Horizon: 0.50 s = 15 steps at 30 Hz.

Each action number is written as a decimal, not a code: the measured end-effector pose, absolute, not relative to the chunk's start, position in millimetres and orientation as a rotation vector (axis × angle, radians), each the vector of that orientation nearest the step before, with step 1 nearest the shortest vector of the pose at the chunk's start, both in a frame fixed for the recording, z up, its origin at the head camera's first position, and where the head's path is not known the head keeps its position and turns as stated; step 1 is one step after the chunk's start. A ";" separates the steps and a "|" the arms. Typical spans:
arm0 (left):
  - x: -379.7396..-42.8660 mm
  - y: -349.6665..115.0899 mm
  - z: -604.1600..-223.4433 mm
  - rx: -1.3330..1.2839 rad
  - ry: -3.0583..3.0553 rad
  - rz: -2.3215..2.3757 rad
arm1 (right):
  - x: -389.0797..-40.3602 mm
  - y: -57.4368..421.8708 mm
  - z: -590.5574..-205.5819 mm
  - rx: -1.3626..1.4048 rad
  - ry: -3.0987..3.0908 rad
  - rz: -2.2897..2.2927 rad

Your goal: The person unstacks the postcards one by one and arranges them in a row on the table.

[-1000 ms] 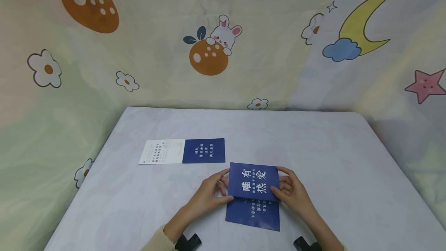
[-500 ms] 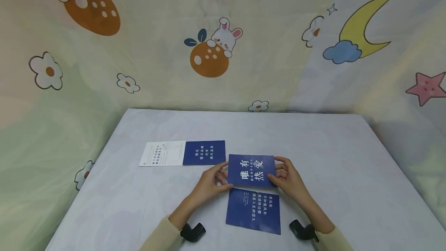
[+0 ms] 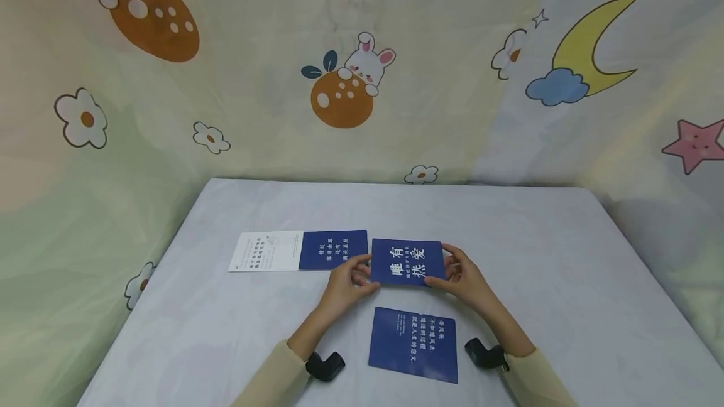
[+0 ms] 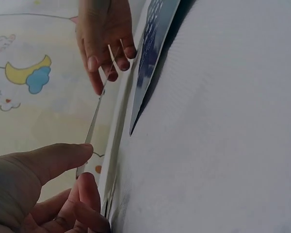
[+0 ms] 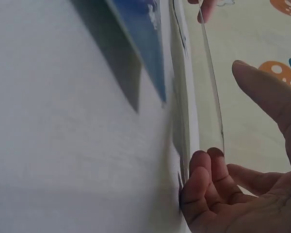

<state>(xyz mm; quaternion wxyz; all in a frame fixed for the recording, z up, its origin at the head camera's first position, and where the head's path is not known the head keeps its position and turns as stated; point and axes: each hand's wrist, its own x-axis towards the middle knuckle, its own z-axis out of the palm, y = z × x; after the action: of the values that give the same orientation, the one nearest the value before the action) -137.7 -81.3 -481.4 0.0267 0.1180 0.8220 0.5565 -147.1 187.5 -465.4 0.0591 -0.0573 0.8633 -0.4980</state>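
Note:
Between my two hands is a blue card [image 3: 406,262] with large white characters, held above the table and seen nearly edge-on in both wrist views. My left hand [image 3: 346,284] pinches its left edge between thumb and fingers. At the opposite edge my right hand [image 3: 466,278] holds it, thumb over the near right corner and fingers along the side. Nearer the person, a second blue card [image 3: 414,344] lies on the table. In the left wrist view, that lower card [image 4: 153,53] has a corner lifted off the cloth.
A white card [image 3: 266,251] and another blue card [image 3: 330,250] lie side by side at the left, the blue one close to my left fingers. They rest on a white-covered table [image 3: 509,225]. Behind it hangs a patterned cloth [image 3: 254,68].
Both hands have carried the blue card away from the person, towards the row at the back. The second blue card, partly covered before, now shows fully.

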 end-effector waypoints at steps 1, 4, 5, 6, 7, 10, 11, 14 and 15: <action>-138.9 -81.2 -482.2 0.353 2.536 1.732 | -148.1 187.5 -465.3 -0.168 2.622 -1.487; -143.3 -80.8 -484.4 0.317 2.533 1.758 | -151.8 187.8 -465.3 -0.168 2.620 -1.463; -144.9 -80.5 -485.3 0.310 2.536 1.764 | -153.2 187.8 -465.4 -0.166 2.609 -1.471; -146.3 -80.3 -485.2 0.298 2.538 1.769 | -154.4 187.7 -465.5 -0.166 2.599 -1.478; -147.6 -80.1 -485.5 0.286 2.542 1.772 | -155.7 187.4 -465.8 -0.164 2.592 -1.482; -150.1 -79.2 -486.1 0.245 2.553 1.785 | -159.6 185.5 -466.6 -0.142 2.595 -1.490; -150.7 -79.0 -486.1 0.235 2.557 1.788 | -160.9 184.9 -467.1 -0.136 2.601 -1.482; -152.2 -77.5 -487.0 0.202 2.562 1.789 | -164.8 183.3 -468.7 -0.100 2.610 -1.478; -152.8 -77.0 -487.6 0.199 2.569 1.783 | -166.1 182.9 -469.3 -0.089 2.611 -1.479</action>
<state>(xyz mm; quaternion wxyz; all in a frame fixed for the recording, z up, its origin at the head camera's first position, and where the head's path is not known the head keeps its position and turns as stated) -152.8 -77.0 -487.6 0.0041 0.0635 0.8198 0.5691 -166.1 182.9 -469.3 0.0697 -0.0297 0.8676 -0.4914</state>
